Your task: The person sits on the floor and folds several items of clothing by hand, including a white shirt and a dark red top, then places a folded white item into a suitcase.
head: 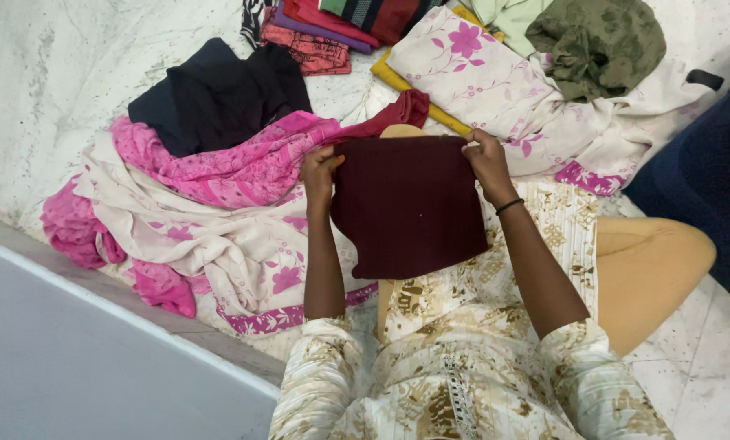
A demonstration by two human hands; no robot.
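Observation:
I hold a dark maroon cloth [410, 208] up over my lap, folded to a rough square. My left hand [319, 169] pinches its upper left corner. Gripping the upper right corner is my right hand [487, 159], which has a black band on the wrist. The cloth hangs down in front of my cream and brown patterned garment [495, 326]. A red piece of fabric [397, 110] lies just beyond the cloth's top edge.
A pink cloth [218, 167] and a cream floral sheet [194, 236] lie heaped at left on the marble floor [72, 73]. A black garment [218, 94] sits behind them. Folded clothes [332, 24], a white floral sheet [495, 81] and an olive cloth [597, 45] lie at the back. At right is a blue object [707, 163].

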